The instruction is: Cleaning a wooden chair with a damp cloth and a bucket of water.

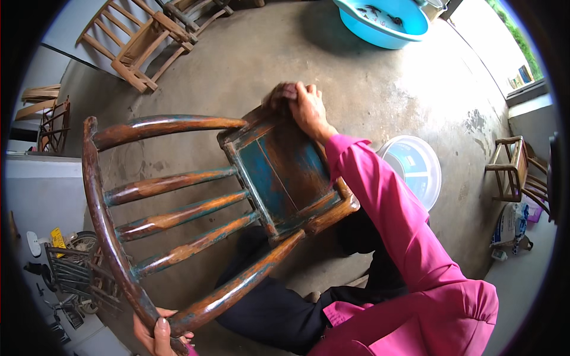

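A worn wooden chair (285, 171) with a spindled back lies tipped before me, its back towards the left. Glossy brown finish and patches of blue-green paint cover its seat and rails. At lower left my left hand (156, 333) grips the end of the chair's top rail, by a back post. My right hand (309, 109) presses a dark reddish-brown cloth (280, 95) against the seat's far corner; the cloth is blurred. Part of the seat's right edge is hidden behind my pink sleeve (378, 200).
Beyond the chair stands a light-blue basin (387, 38) with dark bits inside. A translucent plastic bucket (429, 173) sits right of my arm. Bare wooden chairs (138, 55) are at upper left, another small chair (512, 167) at the right wall. Chairs and a motorcycle (84, 242) stand at left.
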Demonstrator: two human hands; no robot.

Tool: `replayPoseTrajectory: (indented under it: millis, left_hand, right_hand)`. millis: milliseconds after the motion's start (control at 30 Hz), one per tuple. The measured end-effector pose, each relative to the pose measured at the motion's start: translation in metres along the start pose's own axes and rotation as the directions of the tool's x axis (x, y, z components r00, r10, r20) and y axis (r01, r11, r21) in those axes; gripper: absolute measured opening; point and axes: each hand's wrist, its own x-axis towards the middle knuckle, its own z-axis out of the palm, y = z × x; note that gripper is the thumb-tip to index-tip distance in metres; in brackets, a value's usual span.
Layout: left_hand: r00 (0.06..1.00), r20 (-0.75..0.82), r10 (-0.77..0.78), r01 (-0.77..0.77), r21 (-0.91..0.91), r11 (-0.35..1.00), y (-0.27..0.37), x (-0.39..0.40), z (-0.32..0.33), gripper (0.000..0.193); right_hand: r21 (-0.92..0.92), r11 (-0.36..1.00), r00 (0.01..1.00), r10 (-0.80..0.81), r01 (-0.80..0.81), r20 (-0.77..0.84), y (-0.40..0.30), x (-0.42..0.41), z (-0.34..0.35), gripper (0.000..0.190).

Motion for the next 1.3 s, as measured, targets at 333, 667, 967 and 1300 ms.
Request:
replayPoseTrajectory:
  millis: [333, 667, 967, 1300]
  left_hand:
    - [1.0, 0.007, 0.021, -0.02, -0.083, 0.996, -0.008, -0.006, -0.001, 0.052]
    - [1.0, 0.02, -0.014, 0.016, -0.109, 0.994, 0.001, -0.006, 0.009, 0.019]
    - [0.996, -0.083, -0.027, 0.017, -0.117, 0.993, 0.007, -0.01, 0.021, 0.023]
    - [0.998, -0.068, 0.019, -0.025, -0.092, 0.995, -0.011, -0.007, 0.012, 0.048]
  right_hand:
    - [-0.179, 0.964, 0.907, -0.108, 0.195, 0.408, -0.03, -0.099, -0.073, 0.043]
    - [-0.053, 0.889, 0.871, -0.43, 0.454, 0.238, -0.092, -0.042, 0.003, 0.075]
    - [-0.235, 0.97, 0.977, -0.016, 0.068, 0.214, -0.013, 0.016, -0.017, 0.05]
    - [-0.139, 0.985, 0.985, -0.083, 0.105, 0.153, 0.006, -0.064, -0.06, 0.05]
